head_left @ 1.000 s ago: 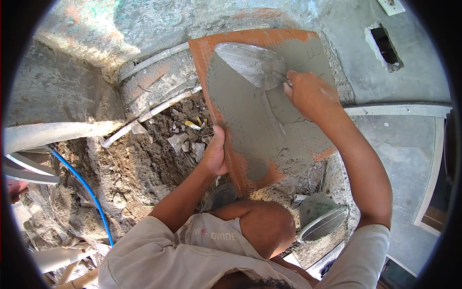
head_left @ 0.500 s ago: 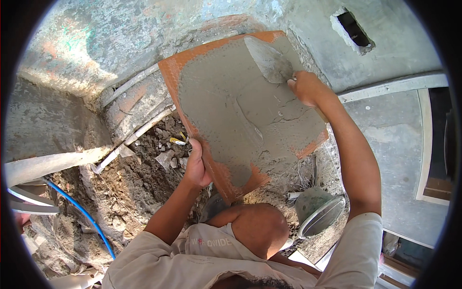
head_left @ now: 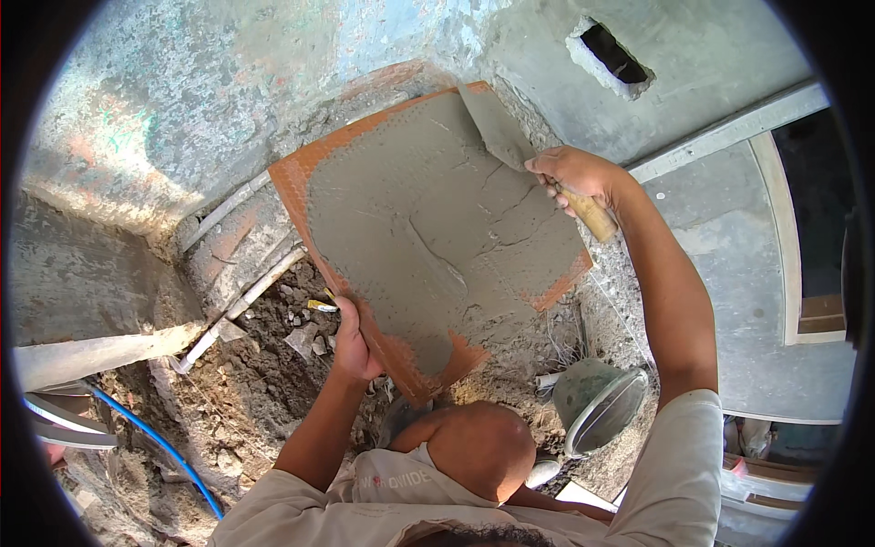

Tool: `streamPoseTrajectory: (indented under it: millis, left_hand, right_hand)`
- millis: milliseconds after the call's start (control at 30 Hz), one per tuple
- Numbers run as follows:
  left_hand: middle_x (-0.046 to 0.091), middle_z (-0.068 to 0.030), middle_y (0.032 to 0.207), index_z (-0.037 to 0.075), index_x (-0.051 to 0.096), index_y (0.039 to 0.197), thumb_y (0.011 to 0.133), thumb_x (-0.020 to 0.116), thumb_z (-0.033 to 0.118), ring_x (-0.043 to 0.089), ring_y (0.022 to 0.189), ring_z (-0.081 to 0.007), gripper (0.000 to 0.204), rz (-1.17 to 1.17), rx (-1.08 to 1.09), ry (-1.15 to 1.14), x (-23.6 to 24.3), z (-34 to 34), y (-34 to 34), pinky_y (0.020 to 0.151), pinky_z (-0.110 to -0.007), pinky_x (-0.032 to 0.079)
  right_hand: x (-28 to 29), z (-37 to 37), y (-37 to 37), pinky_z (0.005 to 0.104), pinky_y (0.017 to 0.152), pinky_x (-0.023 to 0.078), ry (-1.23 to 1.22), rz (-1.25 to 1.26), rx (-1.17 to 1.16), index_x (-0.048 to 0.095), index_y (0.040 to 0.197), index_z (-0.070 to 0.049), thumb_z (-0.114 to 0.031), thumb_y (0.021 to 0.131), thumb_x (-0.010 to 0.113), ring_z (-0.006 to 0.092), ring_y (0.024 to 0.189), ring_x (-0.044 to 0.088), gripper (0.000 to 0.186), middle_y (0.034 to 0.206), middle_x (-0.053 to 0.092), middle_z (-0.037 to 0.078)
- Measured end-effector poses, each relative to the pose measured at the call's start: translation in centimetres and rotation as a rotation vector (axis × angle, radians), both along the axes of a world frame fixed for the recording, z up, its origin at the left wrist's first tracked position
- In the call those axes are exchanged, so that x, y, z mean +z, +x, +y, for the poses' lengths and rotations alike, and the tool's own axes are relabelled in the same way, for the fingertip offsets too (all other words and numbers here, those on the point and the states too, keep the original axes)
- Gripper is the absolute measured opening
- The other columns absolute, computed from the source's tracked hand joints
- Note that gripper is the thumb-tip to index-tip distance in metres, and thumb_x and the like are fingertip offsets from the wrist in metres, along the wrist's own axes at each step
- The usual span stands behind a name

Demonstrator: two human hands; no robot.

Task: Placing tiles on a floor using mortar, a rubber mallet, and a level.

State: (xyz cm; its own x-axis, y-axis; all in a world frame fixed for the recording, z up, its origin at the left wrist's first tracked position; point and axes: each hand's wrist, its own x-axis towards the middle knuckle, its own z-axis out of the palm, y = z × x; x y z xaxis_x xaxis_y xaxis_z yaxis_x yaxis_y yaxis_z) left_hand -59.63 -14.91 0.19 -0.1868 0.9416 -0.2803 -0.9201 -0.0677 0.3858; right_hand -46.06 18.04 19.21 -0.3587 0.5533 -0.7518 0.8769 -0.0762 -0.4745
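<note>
A large reddish-orange tile (head_left: 289, 182) is held tilted in front of me, its upper face mostly coated with wet grey mortar (head_left: 383, 191). My left hand (head_left: 355, 342) grips the tile's near left edge, thumb on top. In my right hand (head_left: 579, 176) is a pointing trowel (head_left: 497, 128), the fingers wrapped round its wooden handle. The blade lies at the tile's far right edge, turned partly on its side. Bare orange shows along the left edge, at the near corner and at the right corner. A curved ridge marks the middle of the mortar.
A dark bucket (head_left: 597, 401) leans on the ground right of my knee. White pipes (head_left: 246, 301) run along the wall foot at left, above rubble and soil (head_left: 219, 401). A blue hose (head_left: 159, 442) lies lower left. The right wall has a rectangular hole (head_left: 615, 55).
The trowel blade has tipped from lying flat to more edge-on at the tile's far right side. My right wrist has turned, bringing the wooden handle into sight.
</note>
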Motion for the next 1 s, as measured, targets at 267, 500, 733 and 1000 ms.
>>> streamPoseTrajectory:
  millis: [267,500,733,1000]
  left_hand:
    - [0.04,-0.0162,0.146,0.006,0.024,0.149,0.091,0.03,0.071,0.043,0.131,-0.0336,0.087,-0.004,0.018,-0.012,-0.2,0.3,0.4,0.108,-0.051,0.037]
    - [0.041,-0.0161,0.146,0.005,0.026,0.149,0.092,0.03,0.07,0.043,0.131,-0.0335,0.086,-0.033,-0.002,0.038,-0.9,0.2,0.2,0.108,-0.05,0.037]
    - [0.043,-0.0161,0.143,0.006,0.028,0.147,0.092,0.031,0.069,0.046,0.13,-0.0318,0.084,-0.034,0.009,0.029,-1.2,0.4,0.2,0.105,-0.05,0.041]
    - [0.047,-0.0136,0.139,0.007,0.029,0.145,0.094,0.037,0.063,0.053,0.123,-0.029,0.076,-0.024,0.035,0.024,-1.1,0.2,0.1,0.099,-0.047,0.048]
  right_hand:
    - [-2.0,1.3,-1.9,0.0291,0.04,0.042,-0.007,-0.059,-0.064,0.05,0.081,-0.008,-0.028,0.096,0.054,0.0104,0.045,0.045,0.026,0.062,0.047,0.001]
    - [-1.7,-3.2,-4.8,0.0302,0.045,0.045,0.028,-0.1,0.132,0.053,0.092,-0.005,-0.028,0.097,0.052,0.012,0.052,0.049,0.023,0.07,0.05,0.003]
    - [-1.1,-7.2,-7.1,0.0315,0.049,0.049,0.118,-0.141,0.274,0.055,0.1,-0.001,-0.027,0.098,0.05,0.0147,0.056,0.053,0.027,0.072,0.052,0.005]
    - [-2.0,-11.0,-10.1,0.0353,0.05,0.051,0.183,-0.162,0.507,0.056,0.105,0.006,-0.025,0.097,0.047,0.0203,0.057,0.059,0.033,0.071,0.059,0.012]
